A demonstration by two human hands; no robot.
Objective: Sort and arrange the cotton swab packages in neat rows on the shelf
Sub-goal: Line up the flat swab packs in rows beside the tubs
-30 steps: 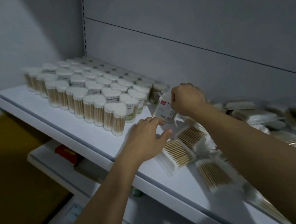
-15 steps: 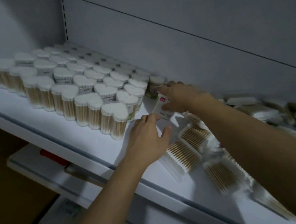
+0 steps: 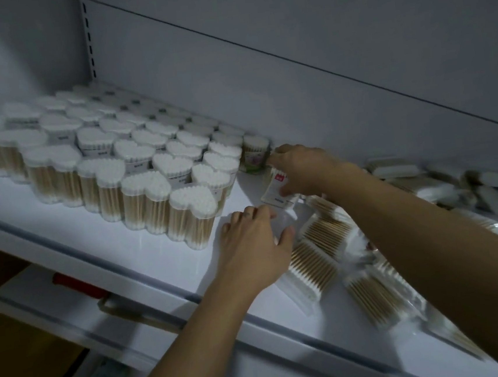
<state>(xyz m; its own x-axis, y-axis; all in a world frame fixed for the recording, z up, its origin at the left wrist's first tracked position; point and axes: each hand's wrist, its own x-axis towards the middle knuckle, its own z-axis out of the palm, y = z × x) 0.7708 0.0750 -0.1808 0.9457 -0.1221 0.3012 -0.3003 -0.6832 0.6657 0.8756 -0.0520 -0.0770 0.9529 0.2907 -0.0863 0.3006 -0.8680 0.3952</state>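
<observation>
White shelving fills the dim view, and the shelf (image 3: 119, 246) nearest the camera carries everything in play. Closest in, flat bags (image 3: 313, 265) of wooden-stemmed swabs lie loose and askew at the front right. I judge them light, soft and slippery in their clear film, best lifted by the long edges rather than the floppy sealed ends. Just left of them the left hand (image 3: 256, 245) lies palm down with the wrist low, fingers loosely extended and thumb splayed towards the nearest bag. It grips nothing, and whether it touches film or bare shelf I cannot tell. Beyond it the right hand (image 3: 303, 168), its forearm reaching across the bags, pinches a small white packet (image 3: 277, 191) with a red label, fingers and thumb curled round its upper part. The packet stands tilted, low over the shelf. It looks light and fairly stiff, so a pinch across its flat faces should serve. Left of it heart-shaped tubs (image 3: 189, 215) stand in tight rows, rigid but probably easy to topple, with a round tub (image 3: 255, 154) just behind the packet, close to the back panel (image 3: 293, 93).
</observation>
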